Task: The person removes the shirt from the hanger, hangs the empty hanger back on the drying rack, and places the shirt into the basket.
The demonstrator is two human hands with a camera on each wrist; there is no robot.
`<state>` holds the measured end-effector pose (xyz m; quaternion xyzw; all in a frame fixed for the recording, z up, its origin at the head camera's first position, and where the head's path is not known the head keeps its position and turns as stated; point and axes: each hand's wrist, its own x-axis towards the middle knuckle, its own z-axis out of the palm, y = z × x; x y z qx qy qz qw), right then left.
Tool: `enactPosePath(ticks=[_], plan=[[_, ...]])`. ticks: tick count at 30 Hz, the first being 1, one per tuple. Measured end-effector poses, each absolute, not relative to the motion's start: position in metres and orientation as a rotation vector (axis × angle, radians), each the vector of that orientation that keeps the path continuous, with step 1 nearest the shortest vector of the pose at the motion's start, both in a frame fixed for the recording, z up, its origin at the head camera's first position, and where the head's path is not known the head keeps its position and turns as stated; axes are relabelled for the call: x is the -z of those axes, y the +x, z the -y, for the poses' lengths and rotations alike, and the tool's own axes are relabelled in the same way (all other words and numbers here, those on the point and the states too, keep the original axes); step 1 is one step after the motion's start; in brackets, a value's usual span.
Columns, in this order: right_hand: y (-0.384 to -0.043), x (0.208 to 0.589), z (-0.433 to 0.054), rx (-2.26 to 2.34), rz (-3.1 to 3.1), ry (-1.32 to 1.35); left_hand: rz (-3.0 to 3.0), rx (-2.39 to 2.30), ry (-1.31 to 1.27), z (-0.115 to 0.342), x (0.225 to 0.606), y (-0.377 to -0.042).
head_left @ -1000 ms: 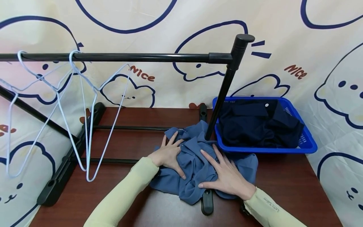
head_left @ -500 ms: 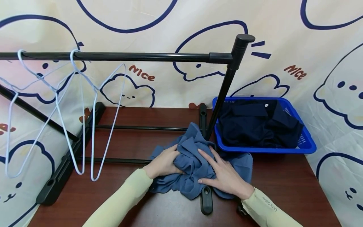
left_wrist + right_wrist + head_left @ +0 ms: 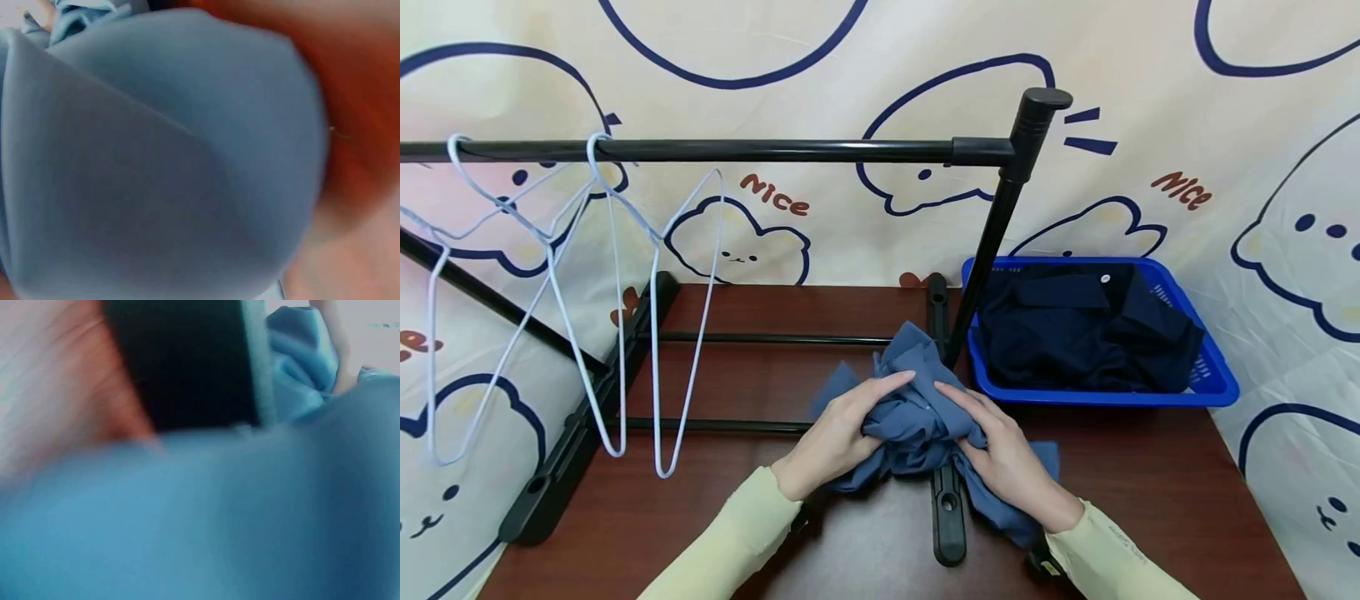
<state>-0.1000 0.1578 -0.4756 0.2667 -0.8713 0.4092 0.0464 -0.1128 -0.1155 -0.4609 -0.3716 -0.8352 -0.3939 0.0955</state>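
Observation:
A crumpled blue garment (image 3: 917, 417) is bunched between both hands above the brown table, over the near part of the rack's right foot (image 3: 949, 521). My left hand (image 3: 842, 429) grips its left side, thumb on top and the other fingers mostly hidden under the cloth. On the other side my right hand (image 3: 1011, 454) holds the bundle the same way, and a loose flap hangs below it. Blue cloth (image 3: 156, 156) fills most of the left wrist view. In the right wrist view, blurred cloth (image 3: 200, 525) covers the lower half.
A black clothes rack (image 3: 775, 151) spans the table, its right post (image 3: 988, 250) rising just behind the garment. Light blue hangers (image 3: 655, 350) hang at its left. At the back right stands a blue basket (image 3: 1105, 398) with dark navy clothing (image 3: 1082, 333) inside.
Both hands have gone from lying spread on the garment to gripping it from the sides. The garment is gathered into a tighter, raised bundle, uncovering more of the rack's foot.

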Motion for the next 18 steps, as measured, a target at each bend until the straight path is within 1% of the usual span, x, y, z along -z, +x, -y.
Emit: enactPosePath(ticks=[4, 9, 18], plan=[[-0.095, 0.443, -0.164, -1.345, 2.561, 0.765, 2.317, 1.15, -1.149, 0.105, 0.438, -0.111], [-0.089, 0.398, -0.182, -1.31, 2.442, 0.693, 2.095, 1.223, -1.223, 0.083, 0.405, -0.111], [-0.079, 0.321, -0.216, -1.144, 2.035, 0.516, 1.759, 1.272, -1.379, 0.016, 0.349, -0.13]])
